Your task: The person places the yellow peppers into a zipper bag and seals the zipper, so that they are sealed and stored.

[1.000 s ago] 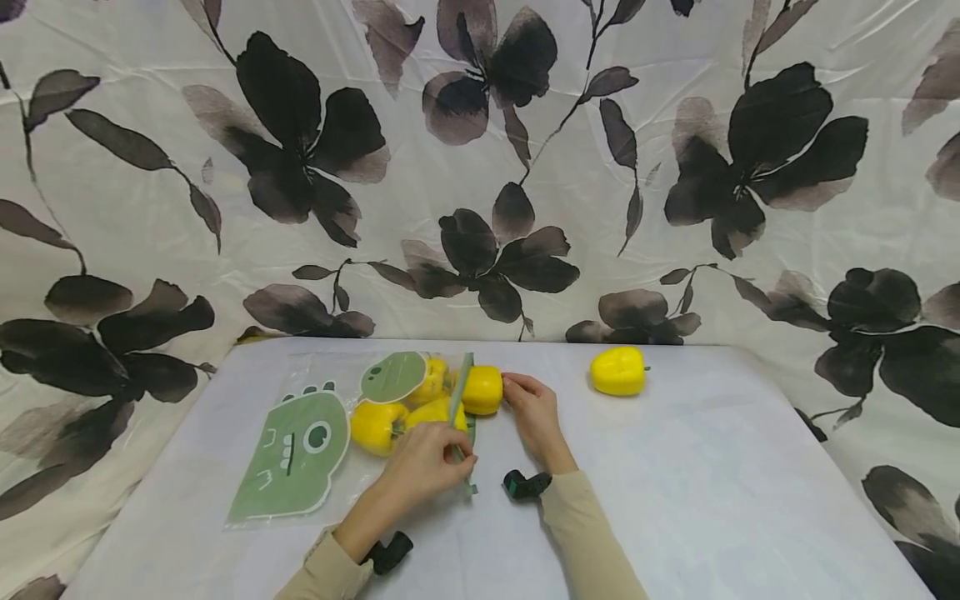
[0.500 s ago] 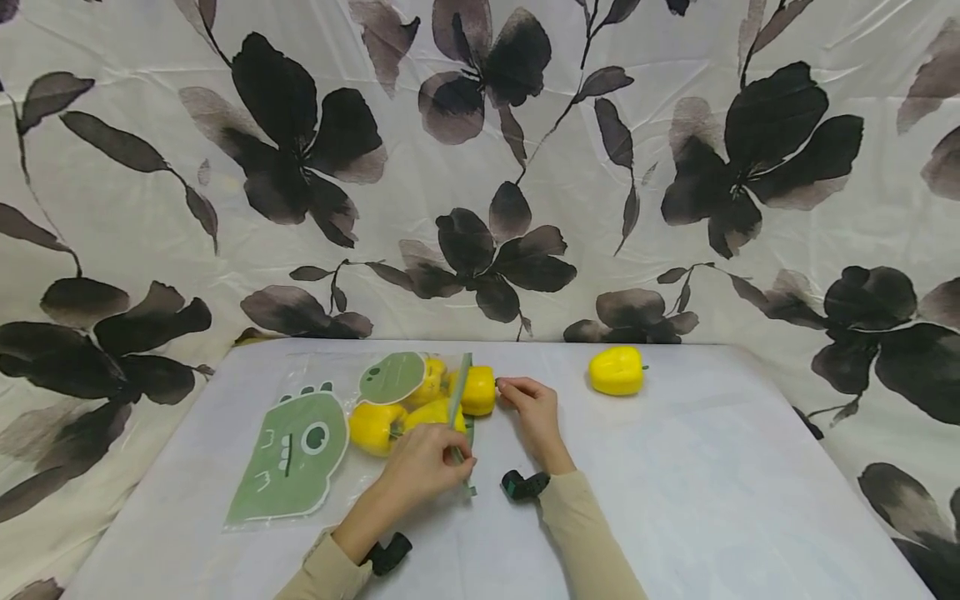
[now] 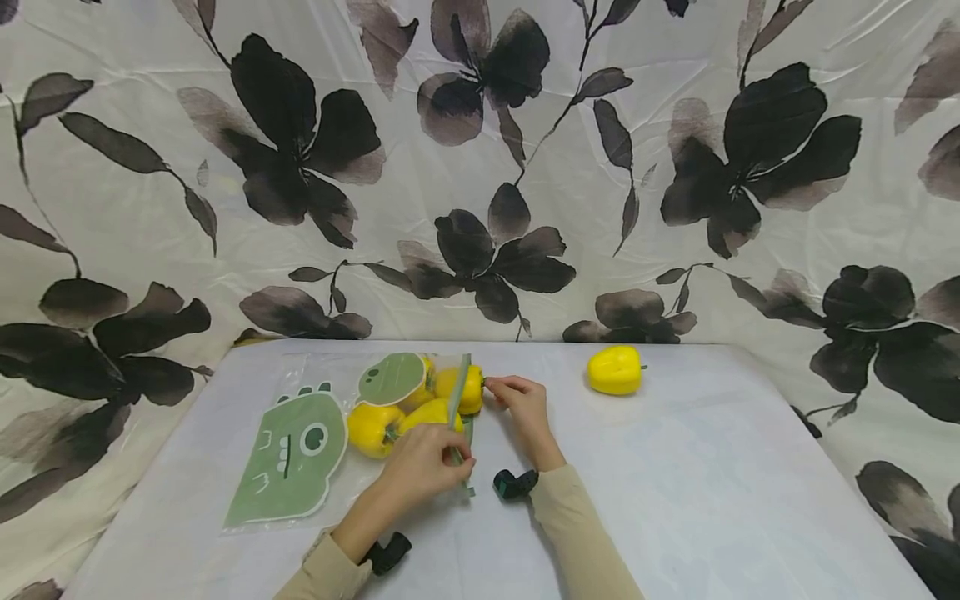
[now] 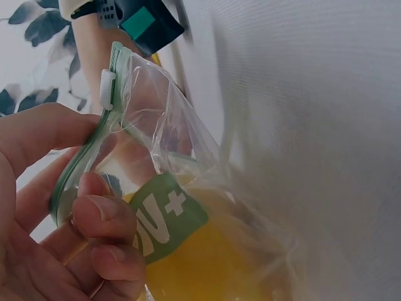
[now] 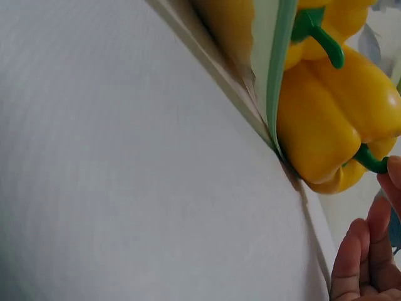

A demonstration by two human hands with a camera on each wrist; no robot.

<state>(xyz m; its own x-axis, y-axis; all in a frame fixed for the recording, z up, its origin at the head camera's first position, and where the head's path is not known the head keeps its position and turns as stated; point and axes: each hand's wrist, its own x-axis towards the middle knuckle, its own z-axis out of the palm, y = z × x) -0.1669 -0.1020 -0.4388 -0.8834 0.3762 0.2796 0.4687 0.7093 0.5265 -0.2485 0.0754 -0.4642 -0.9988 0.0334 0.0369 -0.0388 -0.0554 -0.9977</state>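
A clear zip bag [image 3: 300,458] with a green cartoon dinosaur print lies on the table, its mouth to the right. My left hand [image 3: 423,460] pinches the bag's green zip edge [image 4: 76,172] and lifts it; a white slider [image 4: 108,89] sits on that edge. Several yellow bell peppers [image 3: 371,432] lie inside, partly covered by the print. At the mouth, another yellow bell pepper [image 3: 474,389] sits partly inside the bag. My right hand [image 3: 531,421] pinches its green stem [image 5: 372,160] between thumb and finger, the other fingers loosely bent.
One more yellow bell pepper [image 3: 615,371] lies at the back right of the white table [image 3: 712,492]. A floral curtain [image 3: 480,167] hangs behind the far edge. Black wrist cameras [image 3: 513,485] are strapped to both wrists.
My right hand has moved left, and the pepper has slid with it deeper into the bag's mouth. The grip has shifted from the pepper's end to its stem. My left hand stays on the zip edge.
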